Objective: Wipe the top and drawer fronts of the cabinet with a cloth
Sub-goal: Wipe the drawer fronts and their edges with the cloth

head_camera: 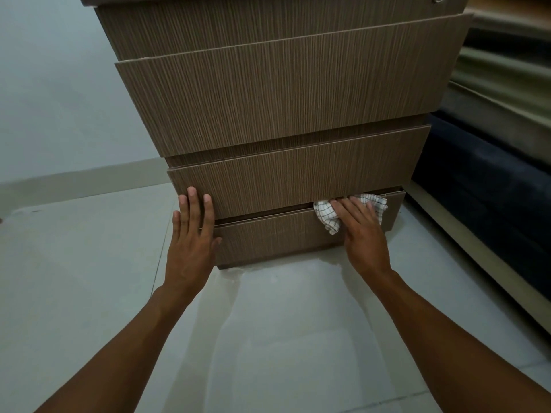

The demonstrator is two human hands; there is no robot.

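Right hand point(362, 231), fingers nearly straight, presses white dark-checked cloth point(326, 217) flat at right end of lowest drawer front point(268, 242) of brown wood-grain cabinet point(283, 99); front's long axis runs left toward left hand point(192, 234), flat, empty, on cabinet's left edge.

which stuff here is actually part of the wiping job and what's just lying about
Job: brown wood-grain drawer cabinet; white black-checked cloth under the right hand; left hand flat on the cabinet.
Just there: dark blue upholstered furniture; pale tiled floor.
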